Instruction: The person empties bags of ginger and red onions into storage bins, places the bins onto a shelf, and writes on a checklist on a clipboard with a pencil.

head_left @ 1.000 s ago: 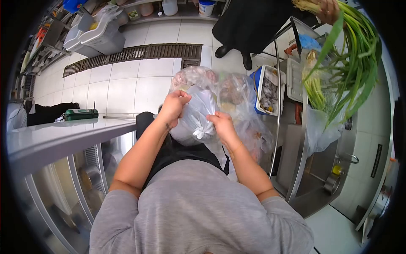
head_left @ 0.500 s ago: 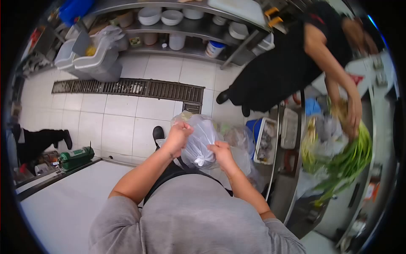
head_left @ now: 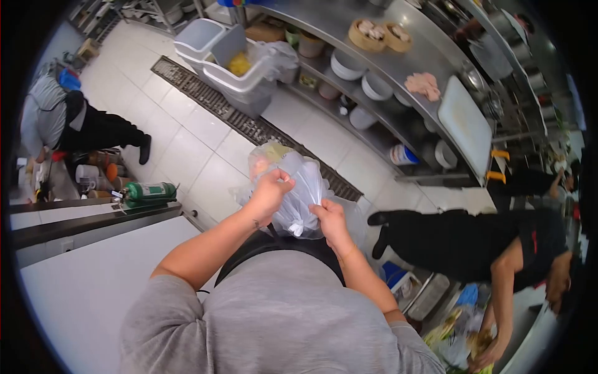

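Note:
A whitish, see-through plastic bag (head_left: 303,189) hangs in front of my body, with a knot-like twist at its near edge. Orange and yellowish contents show dimly through its far left part; I cannot make out what they are. My left hand (head_left: 270,194) is closed in a pinch on the bag's plastic at its left side. On the right side, my right hand (head_left: 331,220) pinches a gathered fold between thumb and fingers. The plastic is drawn into creases towards the right hand.
A floor drain (head_left: 249,128) crosses the white tiles, with grey bins (head_left: 240,81) behind it. Steel shelving (head_left: 286,15) carries bowls, steamer baskets (head_left: 367,35) and a cutting board (head_left: 464,128). A co-worker (head_left: 461,246) bends at right; another person (head_left: 81,121) stands left near a green cylinder (head_left: 148,192).
My view has turned left, so the bins, shelves and co-worker appear shifted and tilted clockwise. Both hands keep their pinch on the bag.

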`<state>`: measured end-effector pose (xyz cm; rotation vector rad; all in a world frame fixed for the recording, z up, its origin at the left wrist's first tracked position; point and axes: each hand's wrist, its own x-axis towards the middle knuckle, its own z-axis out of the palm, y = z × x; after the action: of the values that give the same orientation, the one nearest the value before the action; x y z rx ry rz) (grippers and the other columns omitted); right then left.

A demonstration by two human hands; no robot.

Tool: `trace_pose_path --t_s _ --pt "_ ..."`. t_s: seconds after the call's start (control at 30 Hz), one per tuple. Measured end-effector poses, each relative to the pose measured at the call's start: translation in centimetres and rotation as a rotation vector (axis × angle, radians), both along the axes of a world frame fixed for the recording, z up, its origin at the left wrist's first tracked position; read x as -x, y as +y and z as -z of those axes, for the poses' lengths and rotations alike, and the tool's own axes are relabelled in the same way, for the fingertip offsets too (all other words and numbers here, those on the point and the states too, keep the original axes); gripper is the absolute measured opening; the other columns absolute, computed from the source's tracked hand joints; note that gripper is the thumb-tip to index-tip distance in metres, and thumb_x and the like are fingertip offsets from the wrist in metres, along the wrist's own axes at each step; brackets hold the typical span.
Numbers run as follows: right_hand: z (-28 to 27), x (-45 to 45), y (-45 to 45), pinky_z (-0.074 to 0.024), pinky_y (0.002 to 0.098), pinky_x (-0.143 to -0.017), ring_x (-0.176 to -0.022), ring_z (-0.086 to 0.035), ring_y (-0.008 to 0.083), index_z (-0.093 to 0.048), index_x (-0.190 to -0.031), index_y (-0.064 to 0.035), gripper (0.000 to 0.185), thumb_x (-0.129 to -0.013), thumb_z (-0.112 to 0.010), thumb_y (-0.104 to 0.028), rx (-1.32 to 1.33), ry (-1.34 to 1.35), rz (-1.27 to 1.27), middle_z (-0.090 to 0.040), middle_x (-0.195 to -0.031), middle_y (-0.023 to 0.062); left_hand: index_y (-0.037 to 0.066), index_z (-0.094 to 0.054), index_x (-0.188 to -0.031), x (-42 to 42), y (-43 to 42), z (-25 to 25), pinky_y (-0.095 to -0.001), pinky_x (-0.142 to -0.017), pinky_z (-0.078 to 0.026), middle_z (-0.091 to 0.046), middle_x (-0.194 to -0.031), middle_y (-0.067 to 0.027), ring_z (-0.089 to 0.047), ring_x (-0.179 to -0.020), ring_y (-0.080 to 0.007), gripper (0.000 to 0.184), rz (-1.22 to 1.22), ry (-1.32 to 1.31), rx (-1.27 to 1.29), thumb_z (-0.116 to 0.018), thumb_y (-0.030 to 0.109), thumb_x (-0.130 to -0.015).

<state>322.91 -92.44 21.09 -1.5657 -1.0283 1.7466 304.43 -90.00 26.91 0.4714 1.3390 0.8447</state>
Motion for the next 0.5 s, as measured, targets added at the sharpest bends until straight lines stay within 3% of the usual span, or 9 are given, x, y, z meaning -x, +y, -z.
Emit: trace_pose_path --t_s 0.17,0.3,0.43,0.5 --pt "-2.6 4.3 10.7 -0.027 0.0228 -0.046 -0.05 -0.036 0.0028 -0.057 -0.066 -0.0056 0.014 -0.079 -0.061 -0.01 -0.172 -0.029 -0.359 -0.047 -0.059 -0.0069 0.01 -0.049 -0.08 4.6 4.6 -4.0 -0.0254 -0.038 -0.018 -0.036 -0.055 0.0069 -0.028 -0.042 -0.0051 0.013 -0.259 0.026 -0.031 -0.06 0.015 -0.084" --pt "-4.9 11.3 18.6 -0.0283 0.0297 -0.045 -0.049 -0.033 0.0077 -0.042 -0.055 -0.0009 0.033 -0.075 -0.063 -0.016 -0.282 -0.049 -0.591 -0.035 -0.051 -0.0018 0.01 -0.048 -0.083 9.9 8.0 -5.4 -0.0237 -0.039 -0.015 -0.032 -0.052 0.0088 -0.021 -0.04 -0.0036 0.012 -0.515 0.072 -0.129 -0.06 0.014 -0.085" --pt "-6.7 17.0 22.1 -0.0282 0.0287 -0.045 -0.05 -0.032 0.0068 -0.043 -0.054 -0.0024 0.031 -0.074 -0.064 -0.015 -0.341 0.024 -0.753 -0.036 -0.052 -0.003 0.008 -0.049 -0.083 14.5 7.9 -6.5 -0.0233 -0.04 -0.016 -0.031 -0.053 0.0089 -0.022 -0.041 -0.0041 0.012 -0.665 -0.005 -0.177 -0.059 0.014 -0.085" --pt "-7.9 20.9 23.5 -0.0263 0.0241 -0.045 -0.049 -0.034 0.004 -0.05 -0.059 -0.005 0.022 -0.075 -0.063 -0.011 -0.292 0.041 -0.807 -0.042 -0.055 -0.0059 0.007 -0.049 -0.082 17.7 8.1 -6.8 -0.0241 -0.039 -0.016 -0.033 -0.053 0.0079 -0.023 -0.04 -0.0044 0.011 -0.745 -0.052 -0.227 -0.058 0.012 -0.085"
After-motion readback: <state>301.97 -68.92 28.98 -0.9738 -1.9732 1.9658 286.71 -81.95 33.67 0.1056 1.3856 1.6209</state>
